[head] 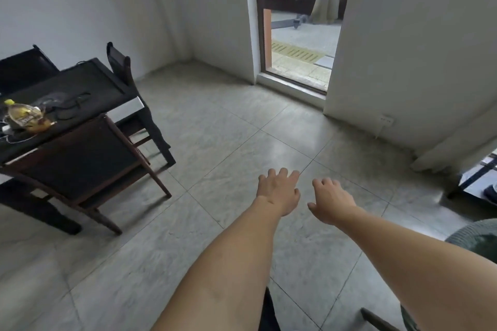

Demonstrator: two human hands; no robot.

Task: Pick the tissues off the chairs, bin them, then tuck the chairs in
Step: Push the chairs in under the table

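at the dark table (80,83) on the left, a near chair (80,158) and a far chair (121,67) stand pushed against it. both hands hover over bare floor tiles, left hand (277,191) and right hand (332,200) spread loosely, holding nothing. a yellow bottle (25,117) lies on the table.

soft daylight from the doorway (301,35); glare on floor (282,148); wide-angle edges bend, slightly blurry.

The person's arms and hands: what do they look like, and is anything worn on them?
Both forearms are bare from the bottom of the picture to the wrists; no sleeve shows. The left hand and right hand are bare too: no gloves, and no watch, bracelet or ring that I can make out. Fingernails look short and unpainted, though the picture is too soft to be sure.
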